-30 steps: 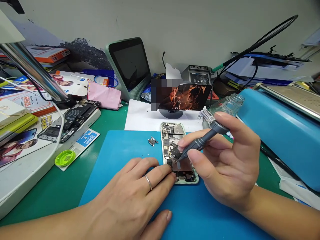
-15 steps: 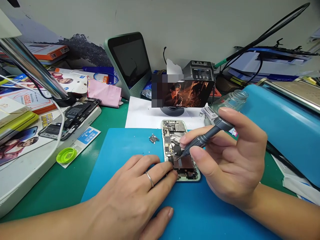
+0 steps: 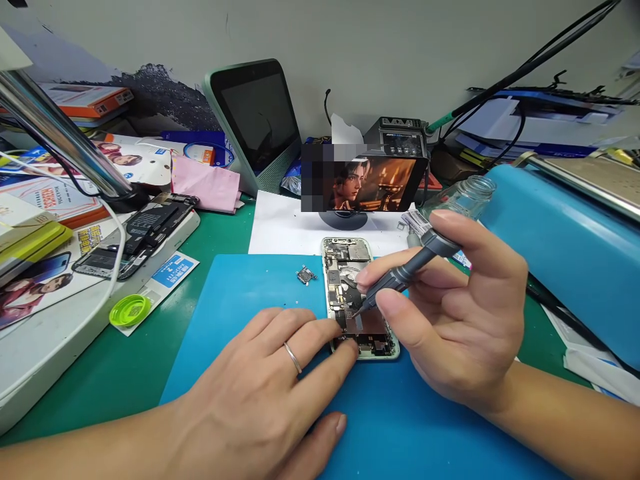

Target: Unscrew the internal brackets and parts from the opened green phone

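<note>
An opened smartphone (image 3: 349, 270) lies on the blue mat with its inner boards and battery exposed. My left hand (image 3: 265, 387), a ring on one finger, rests on the mat with fingers stretched out. Its fingertips touch the phone's lower left part. In my right hand (image 3: 460, 313) is a slim dark grey screwdriver (image 3: 403, 275), pinched between thumb and fingers and tilted, one finger on its end cap. The screwdriver's tip points down at the phone's lower middle; whether it touches a screw I cannot tell. A small metal phone part (image 3: 306, 275) sits left of the phone.
Behind the phone stands another phone (image 3: 373, 183) playing a video, beside a glass jar (image 3: 470, 193). At the left are a lamp post (image 3: 75, 133), a second opened phone (image 3: 145, 233) and a green cap (image 3: 130, 310). A blue case (image 3: 560, 260) stands at the right.
The view has shifted slightly. My left fingertips have moved a little on the phone, spreading further apart. My right hand keeps its grip on the screwdriver over nearly the same spot.
</note>
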Tool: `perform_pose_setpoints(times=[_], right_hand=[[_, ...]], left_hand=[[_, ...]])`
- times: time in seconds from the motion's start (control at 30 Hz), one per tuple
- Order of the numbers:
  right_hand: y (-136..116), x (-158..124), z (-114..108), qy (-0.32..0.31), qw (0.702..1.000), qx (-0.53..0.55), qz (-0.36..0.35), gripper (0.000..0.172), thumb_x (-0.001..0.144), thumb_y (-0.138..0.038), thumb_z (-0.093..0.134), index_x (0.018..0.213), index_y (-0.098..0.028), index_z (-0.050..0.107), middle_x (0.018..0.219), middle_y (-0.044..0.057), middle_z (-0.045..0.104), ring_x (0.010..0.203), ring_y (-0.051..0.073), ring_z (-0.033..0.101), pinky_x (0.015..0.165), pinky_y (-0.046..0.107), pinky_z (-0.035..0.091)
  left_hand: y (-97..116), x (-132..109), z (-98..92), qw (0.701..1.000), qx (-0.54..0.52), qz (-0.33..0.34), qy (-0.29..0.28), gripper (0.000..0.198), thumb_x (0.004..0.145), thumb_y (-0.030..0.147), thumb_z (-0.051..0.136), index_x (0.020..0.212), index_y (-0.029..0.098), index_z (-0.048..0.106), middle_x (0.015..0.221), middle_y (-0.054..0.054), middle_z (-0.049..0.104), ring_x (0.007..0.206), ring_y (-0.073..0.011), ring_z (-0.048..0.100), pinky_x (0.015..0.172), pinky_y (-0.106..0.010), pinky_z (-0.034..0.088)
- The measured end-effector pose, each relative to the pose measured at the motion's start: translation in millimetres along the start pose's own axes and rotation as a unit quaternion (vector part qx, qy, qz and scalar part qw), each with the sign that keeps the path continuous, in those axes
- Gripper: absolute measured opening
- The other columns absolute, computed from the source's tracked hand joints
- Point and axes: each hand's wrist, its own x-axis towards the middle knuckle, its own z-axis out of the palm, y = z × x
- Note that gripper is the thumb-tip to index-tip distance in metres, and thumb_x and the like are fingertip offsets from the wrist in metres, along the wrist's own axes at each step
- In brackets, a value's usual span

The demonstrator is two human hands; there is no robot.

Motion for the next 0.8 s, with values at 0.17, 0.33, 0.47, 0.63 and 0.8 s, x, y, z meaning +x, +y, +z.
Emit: perform_pose_setpoints(times=[0.17, 0.33, 0.47, 0.63, 0.8], right_hand=[[-0.6, 0.7, 0.7, 0.0, 1.0, -0.013, -0.008, 0.063, 0.095, -0.009, 0.066, 0.149, -0.04, 0.051, 0.152, 0.007, 0.054, 0.089, 0.018, 0.076, 0.069, 0.033, 0.07], [-0.3, 0.7, 0.6, -0.005, 1.0, 0.002, -0.008, 0.063, 0.096, -0.007, 0.063, 0.149, -0.039, 0.052, 0.151, 0.007, 0.052, 0.091, 0.017, 0.075, 0.075, 0.033, 0.071], [0.6, -0.4, -0.2, -0.015, 1.0, 0.006, 0.004, 0.063, 0.096, -0.009, 0.064, 0.15, -0.038, 0.05, 0.145, 0.007, 0.058, 0.09, 0.017, 0.075, 0.077, 0.035, 0.071], [2.1, -0.6, -1.8, -0.052, 0.998, 0.001, -0.034, 0.067, 0.095, -0.006, 0.062, 0.153, -0.036, 0.048, 0.14, 0.008, 0.065, 0.088, 0.019, 0.076, 0.067, 0.033, 0.068], [-1.0, 3.4, -5.1, -0.121, 0.986, -0.007, -0.115, 0.08, 0.09, 0.003, 0.062, 0.159, -0.033, 0.042, 0.132, 0.01, 0.073, 0.091, 0.021, 0.077, 0.071, 0.035, 0.068]], left_hand=[[0.7, -1.0, -3.1, 0.999, -0.005, -0.035, 0.011, 0.039, 0.101, 0.028, 0.059, 0.136, 0.01, 0.064, 0.118, -0.011, 0.071, 0.103, -0.0277, 0.064, 0.087, -0.043, 0.057], [0.9, -1.7, -2.7, 0.999, -0.011, -0.027, -0.013, 0.034, 0.101, 0.026, 0.058, 0.13, 0.012, 0.066, 0.111, -0.011, 0.07, 0.096, -0.0272, 0.062, 0.08, -0.043, 0.057], [0.1, 0.1, 1.3, 1.0, -0.008, -0.016, -0.009, 0.035, 0.102, 0.025, 0.057, 0.135, 0.014, 0.065, 0.109, -0.009, 0.068, 0.095, -0.0258, 0.061, 0.078, -0.041, 0.055], [-4.9, -2.6, 13.6, 0.999, -0.014, 0.006, 0.041, 0.034, 0.102, 0.026, 0.054, 0.13, 0.014, 0.067, 0.102, -0.008, 0.066, 0.086, -0.0246, 0.056, 0.07, -0.041, 0.049], [-5.7, -1.6, 13.8, 0.999, -0.01, 0.007, 0.035, 0.035, 0.099, 0.023, 0.059, 0.131, 0.014, 0.067, 0.101, -0.008, 0.067, 0.087, -0.0247, 0.058, 0.071, -0.042, 0.051]])
